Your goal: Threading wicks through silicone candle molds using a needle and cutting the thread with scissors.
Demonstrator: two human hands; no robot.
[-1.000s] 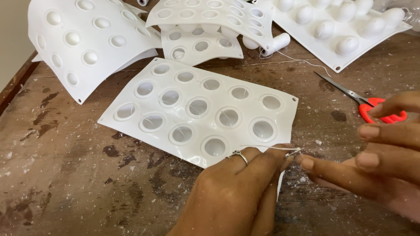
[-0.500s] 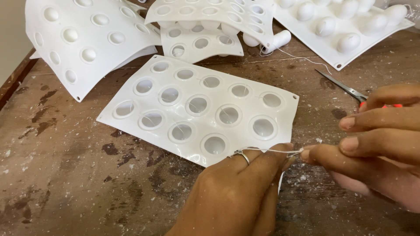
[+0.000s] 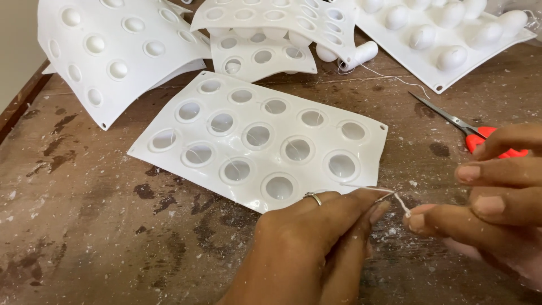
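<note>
Reaching in from the bottom centre of the frame, the left hand lies palm down on the wooden table, fingers stretched toward the right, a thin silver ring on one finger, thumb and forefinger pinched shut on a fine white thread at the near edge of a flat white mould. From the right edge comes the right hand, its fingers stacked one above another and curled inward, the lowest fingertips closed on the short free end of the same thread just beside the left fingertips; the two hands almost meet at lower right of centre, both clamped on the thread and neither holding anything else. The thread runs leftward from the pinch across the mould's lower right corner, and faint strands of it seem to cross several cavities. That mould is a thin, glossy, flexible-looking sheet with rows of round cups, lying flat in the middle of the frame. At upper left a similar sheet arches upward, its domes bulging outward; at top centre two more lie overlapped, and at upper right another shows egg-shaped bumps. Red-handled scissors lie at the right, partly hidden behind the right hand, and a white thread spool rests near the top centre. Rough, brown and stained, the tabletop is dusted with white flecks.
</note>
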